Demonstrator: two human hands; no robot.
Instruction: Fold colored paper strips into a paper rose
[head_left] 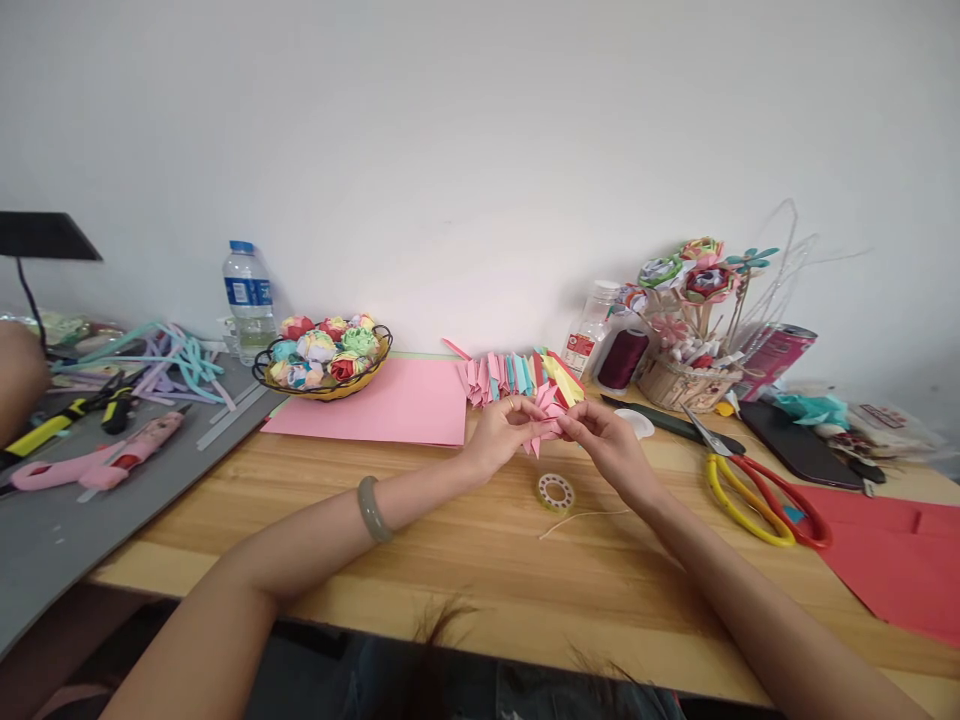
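Note:
Between my two hands is a pink folded-paper piece [550,402] with pointed petals, held a little above the table. My left hand [504,432] pinches its left side, and my right hand [604,432] pinches its right side. Just behind them stands a row of folded paper strips [499,378] in pink, blue and other colours, with a yellow paper piece [561,378] at its right end. A small roll of tape [555,491] lies on the wood below my hands, beside a thin pale string [581,517].
Left are pink paper sheets [375,405], a basket of paper flowers [322,360], a water bottle [247,300] and a pink glue gun [105,455]. Right are scissors [750,490], red paper [892,550], a phone [799,445], a thread spool [623,360] and a flower basket [686,380]. Another person's arm [19,375] shows far left.

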